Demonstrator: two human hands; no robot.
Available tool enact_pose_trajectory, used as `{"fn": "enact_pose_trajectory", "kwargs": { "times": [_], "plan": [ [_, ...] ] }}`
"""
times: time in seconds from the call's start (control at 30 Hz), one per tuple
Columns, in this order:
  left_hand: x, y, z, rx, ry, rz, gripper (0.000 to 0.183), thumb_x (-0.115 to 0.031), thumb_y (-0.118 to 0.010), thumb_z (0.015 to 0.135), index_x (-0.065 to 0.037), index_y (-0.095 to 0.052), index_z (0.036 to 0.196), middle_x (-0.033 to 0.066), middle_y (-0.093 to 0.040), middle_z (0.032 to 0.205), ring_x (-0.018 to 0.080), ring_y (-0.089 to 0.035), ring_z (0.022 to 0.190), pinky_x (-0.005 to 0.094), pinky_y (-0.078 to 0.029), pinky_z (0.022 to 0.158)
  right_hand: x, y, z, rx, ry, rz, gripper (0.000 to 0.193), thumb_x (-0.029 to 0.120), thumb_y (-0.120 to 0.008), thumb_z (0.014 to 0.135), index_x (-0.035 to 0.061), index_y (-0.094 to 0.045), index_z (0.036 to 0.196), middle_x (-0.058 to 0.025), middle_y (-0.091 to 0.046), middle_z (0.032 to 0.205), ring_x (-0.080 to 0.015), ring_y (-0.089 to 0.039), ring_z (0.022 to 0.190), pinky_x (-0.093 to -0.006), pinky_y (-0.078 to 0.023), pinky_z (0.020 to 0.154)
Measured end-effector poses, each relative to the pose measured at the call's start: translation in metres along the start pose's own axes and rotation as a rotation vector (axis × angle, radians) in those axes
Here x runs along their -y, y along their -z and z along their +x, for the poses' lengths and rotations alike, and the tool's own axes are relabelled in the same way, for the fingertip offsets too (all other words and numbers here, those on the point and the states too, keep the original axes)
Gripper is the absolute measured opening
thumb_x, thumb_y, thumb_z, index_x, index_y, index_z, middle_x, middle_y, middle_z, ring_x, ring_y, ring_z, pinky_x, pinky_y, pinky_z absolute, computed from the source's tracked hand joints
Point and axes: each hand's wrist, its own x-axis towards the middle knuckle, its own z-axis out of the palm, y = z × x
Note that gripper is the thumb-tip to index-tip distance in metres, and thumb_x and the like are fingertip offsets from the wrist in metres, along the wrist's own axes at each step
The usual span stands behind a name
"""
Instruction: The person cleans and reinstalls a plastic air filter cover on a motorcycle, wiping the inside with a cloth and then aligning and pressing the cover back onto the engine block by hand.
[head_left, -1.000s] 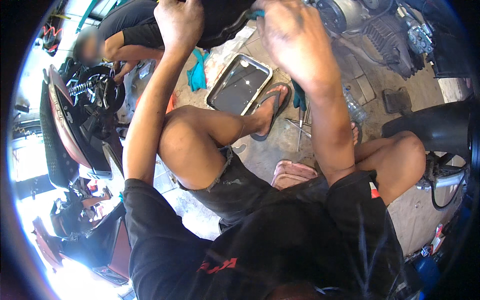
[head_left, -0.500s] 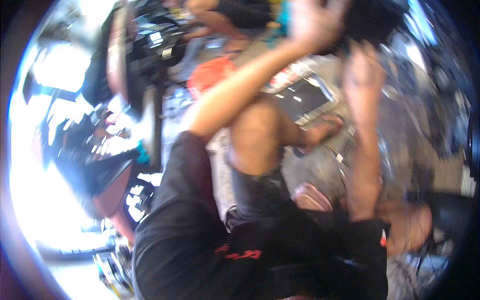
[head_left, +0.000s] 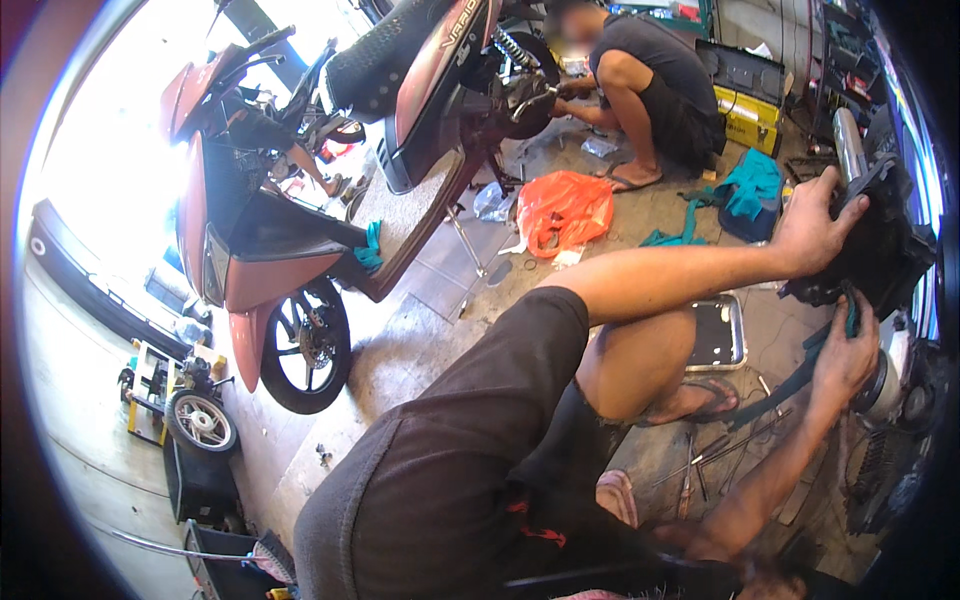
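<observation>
My left hand [head_left: 812,225] reaches across to the far right and grips the upper edge of a bulky black plastic part [head_left: 868,245]. The part's exact kind is hard to make out. Below it, my right hand [head_left: 848,352] pinches a teal cloth [head_left: 852,318] against the part's lower side. A dark teal strip of cloth [head_left: 785,395] trails from near that hand toward the floor. Next to the part's upper end stands a shiny metal cylinder [head_left: 849,145]. My knee and a sandalled foot [head_left: 690,402] are beneath my left forearm.
A scooter [head_left: 270,240] with pinkish panels stands at left. An orange plastic bag [head_left: 563,212] lies mid-floor. Beyond it a person [head_left: 655,90] crouches at a wheel, beside a yellow toolbox [head_left: 748,118]. A metal-rimmed tray [head_left: 738,330] and several tools [head_left: 697,465] lie near my foot.
The view has swung left and steadied from a strong blur, bringing the scooter and the crouching person in clearly. Both hands now sit farther right in the picture, at the black part.
</observation>
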Motion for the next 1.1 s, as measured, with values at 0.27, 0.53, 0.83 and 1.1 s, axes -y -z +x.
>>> {"fn": "enact_pose_trajectory", "kwargs": {
  "times": [0.27,0.53,0.83,1.1],
  "plan": [
    [0.015,0.002,0.006,-0.149,-0.083,-0.037,0.049,-0.044,-0.061,0.096,0.005,-0.054,0.098,0.0258,-0.06,0.08,0.041,-0.057,0.075,0.0467,-0.044,0.07,0.021,-0.041,-0.016,-0.073,-0.055,0.136,0.035,0.027,-0.063,0.095,-0.0018,-0.064,0.114,-0.021,-0.066,0.111,-0.0402,-0.062,0.106,-0.0463,-0.045,0.093],
    [0.012,0.012,0.005,-0.166,-0.046,-0.075,0.049,-0.043,-0.062,0.096,0.004,-0.05,0.09,0.0216,-0.055,0.067,0.0328,-0.051,0.06,0.0445,-0.041,0.059,0.066,-0.037,-0.035,-0.006,-0.043,0.328,0.031,0.025,-0.065,0.094,-0.0013,-0.066,0.111,-0.0199,-0.07,0.105,-0.0376,-0.064,0.101,-0.0443,-0.047,0.09],
    [0.019,0.027,0.006,-0.092,-0.044,0.067,0.051,-0.047,-0.056,0.098,0.004,-0.062,0.095,0.026,-0.06,0.079,0.0367,-0.057,0.069,0.0451,-0.047,0.07,0.043,-0.005,-0.015,0.403,-0.121,0.906,0.028,0.023,-0.071,0.091,0.0002,-0.07,0.108,-0.0086,-0.071,0.09,-0.0135,-0.064,0.083,-0.0294,-0.05,0.077],
    [0.037,-0.012,0.008,0.222,0.023,-0.211,0.046,-0.044,-0.048,0.104,-0.001,-0.049,0.087,0.0,-0.038,0.075,0.0105,-0.034,0.073,0.028,-0.034,0.066,0.004,0.035,0.009,-0.207,-0.31,0.775,0.025,0.019,-0.073,0.091,0.0033,-0.07,0.11,-0.0028,-0.067,0.078,-0.0078,-0.056,0.068,-0.0257,-0.047,0.065]
  ]
}}
